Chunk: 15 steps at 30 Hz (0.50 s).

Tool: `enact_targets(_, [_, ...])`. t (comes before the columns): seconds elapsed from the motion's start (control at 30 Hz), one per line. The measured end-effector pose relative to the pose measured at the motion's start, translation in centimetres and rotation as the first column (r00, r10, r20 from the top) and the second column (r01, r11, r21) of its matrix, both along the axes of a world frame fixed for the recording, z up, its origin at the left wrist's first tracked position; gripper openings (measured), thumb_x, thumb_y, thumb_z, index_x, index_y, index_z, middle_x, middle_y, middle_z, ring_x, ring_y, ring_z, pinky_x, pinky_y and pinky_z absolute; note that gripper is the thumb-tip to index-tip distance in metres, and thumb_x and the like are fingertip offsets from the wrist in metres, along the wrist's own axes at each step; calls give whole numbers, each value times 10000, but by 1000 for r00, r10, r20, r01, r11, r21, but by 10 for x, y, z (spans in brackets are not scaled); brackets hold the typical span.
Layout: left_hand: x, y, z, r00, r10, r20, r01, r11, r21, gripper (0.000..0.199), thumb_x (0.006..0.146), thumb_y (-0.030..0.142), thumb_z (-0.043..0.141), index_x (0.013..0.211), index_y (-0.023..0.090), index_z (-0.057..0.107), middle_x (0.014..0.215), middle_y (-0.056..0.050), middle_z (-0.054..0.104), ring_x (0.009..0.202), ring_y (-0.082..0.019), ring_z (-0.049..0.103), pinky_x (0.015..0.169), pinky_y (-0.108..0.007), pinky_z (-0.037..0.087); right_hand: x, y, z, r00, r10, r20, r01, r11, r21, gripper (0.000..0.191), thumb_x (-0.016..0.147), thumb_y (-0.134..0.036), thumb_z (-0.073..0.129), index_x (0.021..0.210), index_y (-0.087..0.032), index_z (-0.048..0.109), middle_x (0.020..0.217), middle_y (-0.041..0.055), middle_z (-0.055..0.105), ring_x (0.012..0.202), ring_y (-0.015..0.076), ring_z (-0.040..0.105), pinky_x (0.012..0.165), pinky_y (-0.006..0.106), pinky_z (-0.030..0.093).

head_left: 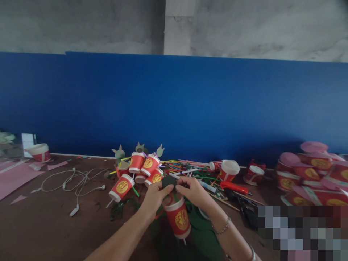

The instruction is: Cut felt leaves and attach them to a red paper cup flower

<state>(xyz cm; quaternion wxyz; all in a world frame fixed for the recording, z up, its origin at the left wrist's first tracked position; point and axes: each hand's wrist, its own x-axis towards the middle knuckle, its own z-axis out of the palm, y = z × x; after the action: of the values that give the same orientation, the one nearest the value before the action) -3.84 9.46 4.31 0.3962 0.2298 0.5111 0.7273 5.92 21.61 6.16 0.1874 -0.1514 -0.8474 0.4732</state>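
Observation:
A red paper cup [178, 219] with a gold round emblem stands tilted between my forearms, a white stick poking out of its lower end. Above its rim is a round dark green paper piece [169, 182]. My left hand [158, 195] pinches that piece between thumb and fingers. My right hand [192, 191] is closed beside it, fingertips at the green piece's right edge; what they pinch is hidden. Dark green paper [202, 228] lies beneath the cup. Just left sits a group of red cups [148, 165] with animal-shaped paper heads [119, 152] and sticks.
Coloured pipe cleaners [176, 166] lie along the back near the blue panel [174, 105]. A red utility knife [236, 187], black scissors [248, 208] and stacked pink-and-red cups [310, 174] are on the right. White earphones [77, 185] and pink paper [17, 177] lie left.

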Motion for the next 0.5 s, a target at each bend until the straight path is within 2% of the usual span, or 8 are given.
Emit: enact_targets(0.5, [3, 0, 2, 1000, 27, 5, -27, 1000, 13, 332, 528, 366, 792, 708, 102, 703, 590, -44, 666, 538, -146, 566, 546, -244, 409, -1, -1, -2, 1000, 12, -6, -12, 1000, -22, 126, 727, -232, 527, 632, -152, 545, 541, -43, 486, 513, 84, 406, 491, 198, 313])
